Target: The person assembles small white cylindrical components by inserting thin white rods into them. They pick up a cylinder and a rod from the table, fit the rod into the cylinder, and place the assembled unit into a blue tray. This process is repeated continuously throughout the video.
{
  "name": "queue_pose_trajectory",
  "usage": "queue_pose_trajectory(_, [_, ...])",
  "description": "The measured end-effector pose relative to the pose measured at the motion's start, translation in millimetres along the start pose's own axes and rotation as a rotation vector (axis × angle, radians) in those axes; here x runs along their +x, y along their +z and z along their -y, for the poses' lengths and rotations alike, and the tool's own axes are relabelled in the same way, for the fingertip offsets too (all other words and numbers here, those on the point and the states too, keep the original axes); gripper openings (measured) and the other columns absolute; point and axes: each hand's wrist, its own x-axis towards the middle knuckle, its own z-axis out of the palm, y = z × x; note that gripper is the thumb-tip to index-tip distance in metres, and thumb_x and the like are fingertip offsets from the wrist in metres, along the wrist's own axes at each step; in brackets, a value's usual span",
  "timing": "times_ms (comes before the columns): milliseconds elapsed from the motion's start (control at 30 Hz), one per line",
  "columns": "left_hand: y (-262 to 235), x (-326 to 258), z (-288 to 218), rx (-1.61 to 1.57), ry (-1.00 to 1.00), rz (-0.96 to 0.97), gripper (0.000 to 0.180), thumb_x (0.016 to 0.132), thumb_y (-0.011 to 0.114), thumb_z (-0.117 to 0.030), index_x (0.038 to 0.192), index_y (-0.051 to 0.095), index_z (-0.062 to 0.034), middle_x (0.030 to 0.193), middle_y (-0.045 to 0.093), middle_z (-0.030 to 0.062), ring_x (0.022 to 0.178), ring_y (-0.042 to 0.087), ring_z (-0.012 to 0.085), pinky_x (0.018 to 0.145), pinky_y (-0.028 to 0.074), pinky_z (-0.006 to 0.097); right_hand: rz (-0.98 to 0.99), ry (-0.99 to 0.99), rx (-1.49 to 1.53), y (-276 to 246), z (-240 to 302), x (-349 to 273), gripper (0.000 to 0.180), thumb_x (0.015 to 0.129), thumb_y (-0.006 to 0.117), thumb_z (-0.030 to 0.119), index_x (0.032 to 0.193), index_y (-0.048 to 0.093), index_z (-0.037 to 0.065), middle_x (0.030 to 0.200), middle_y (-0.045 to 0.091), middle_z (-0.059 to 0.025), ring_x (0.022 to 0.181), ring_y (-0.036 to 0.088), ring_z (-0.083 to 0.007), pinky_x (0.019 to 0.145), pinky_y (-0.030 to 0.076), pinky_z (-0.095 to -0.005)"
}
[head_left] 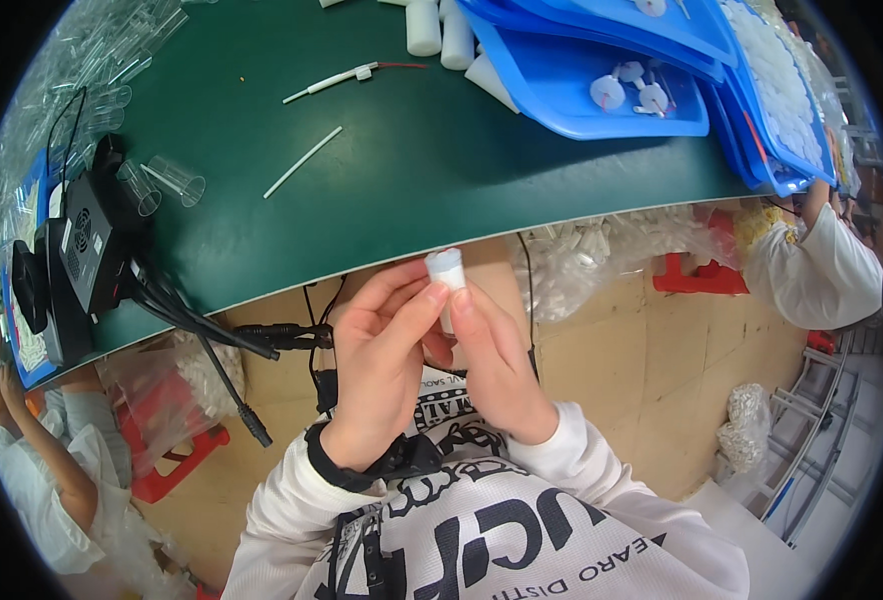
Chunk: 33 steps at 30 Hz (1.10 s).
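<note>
Both of my hands are raised just off the table's near edge, pinching one small white cylinder [449, 268] between them. It stands roughly upright, and its top end looks translucent. My left hand [382, 335] grips it from the left with thumb and fingers. From the right, my right hand [494, 358] closes on its lower part, thumb against the side. The fingers cover much of the cylinder's lower half. Beyond my hands, on the green table [362, 200], lie a thin white stick [304, 162] and a white rod with a red wire [330, 82].
Blue trays [562, 118] with round white parts are stacked at the far right, beside white cylinders [424, 28]. Clear plastic cups [177, 180] lie left, near a black device [97, 245] with hanging cables [212, 335]. Co-workers sit at both sides; red stools [177, 465] stand below.
</note>
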Motion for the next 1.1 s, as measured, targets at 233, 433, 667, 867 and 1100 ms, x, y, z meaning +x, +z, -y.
queue_pose_trajectory(233, [14.2,-32.0,-5.9,0.558,0.621,0.106,0.033,0.073,0.06,0.015,0.104,0.054,0.0066,0.104,0.056,0.0144,0.098,0.058,0.024,0.081,0.05,0.032,-0.211,-0.411,-0.112,-28.8,33.1,-18.1,0.019,0.087,0.055,0.01,0.1,0.058,-0.004,0.088,0.06,-0.0072,0.082,0.057,-0.0129,0.072,0.045,-0.0241])
queue_pose_trajectory(433, [20.4,-40.9,-12.7,0.928,1.052,0.127,0.034,0.063,0.074,0.01,0.093,0.063,0.0007,0.094,0.061,0.0134,0.081,0.062,0.0232,0.068,0.052,0.029,-0.118,-0.249,0.106,-16.2,54.7,-35.1,0.026,0.076,0.068,-0.005,0.101,0.062,-0.008,0.096,0.065,-0.014,0.087,0.064,-0.0179,0.074,0.053,-0.0261])
queue_pose_trajectory(667, [11.5,-38.0,-18.7,1.074,1.343,0.29,0.029,0.064,0.074,0.007,0.089,0.064,-0.003,0.094,0.063,0.0103,0.084,0.064,0.0282,0.068,0.054,0.032,0.022,-0.131,0.286,-15.3,60.7,-38.4,0.03,0.079,0.064,-0.007,0.109,0.059,-0.008,0.104,0.063,-0.0164,0.094,0.063,-0.0199,0.081,0.053,-0.0286])
queue_pose_trajectory(867, [7.8,-33.8,-24.0,1.149,1.394,0.309,0.037,0.065,0.078,0.0,0.096,0.059,-0.005,0.1,0.06,0.0117,0.089,0.063,0.0282,0.072,0.054,0.032,0.014,-0.139,0.363,-8.9,51.3,-40.8,0.033,0.082,0.06,-0.006,0.114,0.053,-0.008,0.111,0.06,-0.0174,0.101,0.06,-0.0205,0.084,0.052,-0.0283])
queue_pose_trajectory(1100, [1.7,-30.2,-21.2,0.789,1.116,0.345,0.046,0.068,0.076,0.0,0.102,0.045,-0.002,0.096,0.058,0.019,0.082,0.065,0.0292,0.073,0.055,0.036,-0.042,-0.348,0.288,-9.6,49.6,-35.1,0.025,0.081,0.061,-0.006,0.105,0.055,-0.007,0.108,0.06,-0.0209,0.104,0.059,-0.0241,0.082,0.054,-0.0299])
